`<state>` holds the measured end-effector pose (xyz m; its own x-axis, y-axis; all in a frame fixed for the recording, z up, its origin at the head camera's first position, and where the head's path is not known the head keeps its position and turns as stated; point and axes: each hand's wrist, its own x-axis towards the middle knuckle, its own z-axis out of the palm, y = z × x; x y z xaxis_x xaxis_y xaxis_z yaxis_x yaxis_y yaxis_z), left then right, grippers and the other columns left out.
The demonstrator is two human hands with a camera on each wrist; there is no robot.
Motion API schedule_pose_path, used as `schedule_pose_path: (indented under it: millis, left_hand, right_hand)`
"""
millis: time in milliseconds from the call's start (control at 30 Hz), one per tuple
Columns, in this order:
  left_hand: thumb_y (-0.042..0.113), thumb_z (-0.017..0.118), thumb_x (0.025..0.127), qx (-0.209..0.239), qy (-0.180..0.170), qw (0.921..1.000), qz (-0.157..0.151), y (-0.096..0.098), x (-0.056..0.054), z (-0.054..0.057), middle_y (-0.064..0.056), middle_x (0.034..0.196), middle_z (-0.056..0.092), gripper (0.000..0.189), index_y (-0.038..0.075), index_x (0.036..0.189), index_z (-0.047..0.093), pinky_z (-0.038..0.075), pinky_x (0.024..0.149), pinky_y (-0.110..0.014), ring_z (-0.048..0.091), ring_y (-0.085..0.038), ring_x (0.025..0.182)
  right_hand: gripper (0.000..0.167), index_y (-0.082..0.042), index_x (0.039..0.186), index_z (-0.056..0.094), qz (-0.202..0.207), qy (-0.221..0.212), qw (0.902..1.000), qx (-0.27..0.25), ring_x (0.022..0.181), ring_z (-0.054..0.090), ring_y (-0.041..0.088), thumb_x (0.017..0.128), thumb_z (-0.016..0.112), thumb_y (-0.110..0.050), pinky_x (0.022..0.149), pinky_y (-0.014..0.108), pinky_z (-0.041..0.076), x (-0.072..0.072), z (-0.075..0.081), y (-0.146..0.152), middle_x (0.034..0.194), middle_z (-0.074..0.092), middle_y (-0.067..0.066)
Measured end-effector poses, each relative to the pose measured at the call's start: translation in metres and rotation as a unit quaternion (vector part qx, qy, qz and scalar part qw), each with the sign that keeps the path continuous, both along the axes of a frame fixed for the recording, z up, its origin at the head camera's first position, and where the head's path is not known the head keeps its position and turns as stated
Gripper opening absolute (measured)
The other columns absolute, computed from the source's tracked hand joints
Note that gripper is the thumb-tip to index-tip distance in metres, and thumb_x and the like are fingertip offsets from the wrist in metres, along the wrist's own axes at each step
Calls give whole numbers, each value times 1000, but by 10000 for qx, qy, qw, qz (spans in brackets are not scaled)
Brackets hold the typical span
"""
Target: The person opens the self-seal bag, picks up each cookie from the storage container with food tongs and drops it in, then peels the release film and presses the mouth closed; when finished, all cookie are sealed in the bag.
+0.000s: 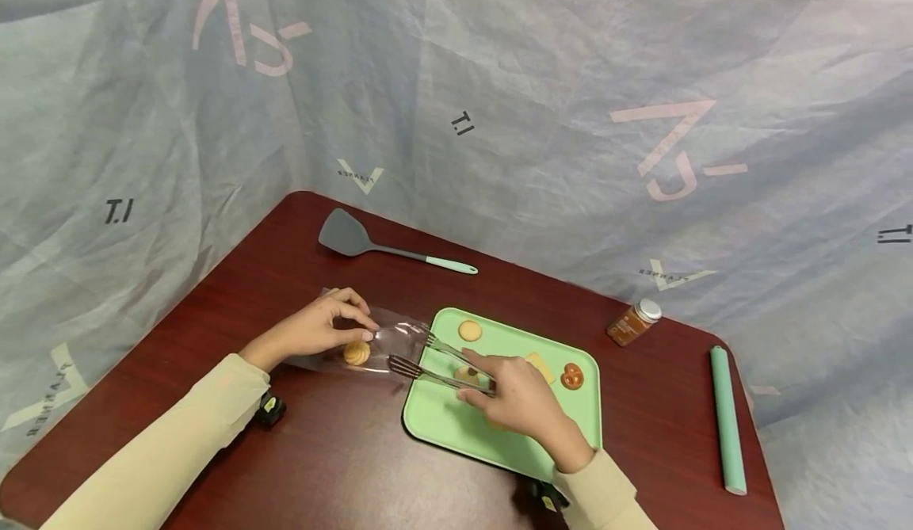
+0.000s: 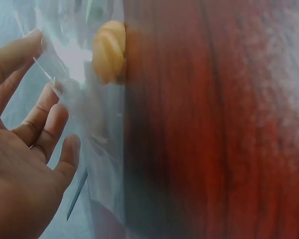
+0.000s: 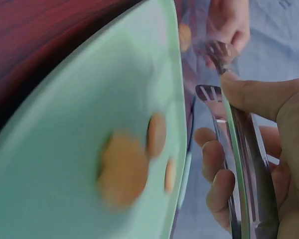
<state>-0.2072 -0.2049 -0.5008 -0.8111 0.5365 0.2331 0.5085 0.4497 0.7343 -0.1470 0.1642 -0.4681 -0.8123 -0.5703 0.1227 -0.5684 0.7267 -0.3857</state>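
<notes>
While the left hand pinched a clear bag around 1 cookie, the right hand gripped parted tongs, apparently mid-bagging, with withdrawal probably needed next.

Head view above, wrist views near

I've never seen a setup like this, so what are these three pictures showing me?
There's no machine, just a person working bare-handed. The wide picture comes from a head-worn camera; the others look out from the left and right wrists. The right hand holds slotted metal tongs. The left hand touches a clear plastic bag, a swirled golden cookie showing through. On the dark red table are a light green rectangular tray with snacks, a mint-handled grey spatula, a silver-lidded amber jar and a mint-green cylinder.
</notes>
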Motion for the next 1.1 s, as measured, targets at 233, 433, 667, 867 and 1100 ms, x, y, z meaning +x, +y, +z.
schedule_pose_path:
  millis: [233, 433, 667, 867, 1100]
  left_hand:
    - [20, 82, 89, 22, 32, 10000, 5, -3, 5, 0, 1, 109, 60, 16, 16, 104, 82, 30, 98, -56, 51, -21, 108]
    - [21, 81, 90, 2, -8, 10000, 35, -6, 6, 3, 1, 110, 59, 16, 15, 104, 82, 32, 97, -55, 51, -22, 109]
    - [19, 80, 91, 123, -160, 9998, -92, -4, 5, 4, -1, 111, 59, 16, 14, 106, 82, 44, 88, -47, 51, -23, 109]
    - [19, 80, 91, 173, -212, 9995, -133, -1, 5, 4, -2, 112, 59, 16, 14, 106, 82, 44, 89, -48, 52, -24, 109]
    - [16, 81, 90, 119, -16, 9998, -164, 2, 4, 2, -2, 111, 59, 16, 12, 106, 82, 45, 88, -46, 52, -22, 108]
  right_hand:
    - [60, -18, 137, 66, -638, 203, 9969, -418, 53, 41, -1, 84, 85, -39, 47, 23, 35, 22, -11, 77, 81, 65, -19]
    - [57, -18, 134, 69, -1400, 547, 9884, -231, 53, 38, 0, 84, 85, -40, 49, 24, 33, 41, -13, 144, 64, 52, -20]
    - [64, -15, 139, 65, -2185, 254, 9749, 330, 49, 31, 4, 86, 80, -49, 50, 27, 29, 61, -6, 194, 52, 38, -15]
    - [68, -12, 139, 64, -2376, 161, 9695, 583, 61, 56, 10, 86, 79, -51, 53, 31, 38, 69, -4, 209, 58, 50, -16]
    - [68, -11, 139, 64, -2457, 118, 9665, 729, 62, 52, 7, 87, 78, -51, 54, 31, 36, 71, -3, 214, 56, 46, -16]
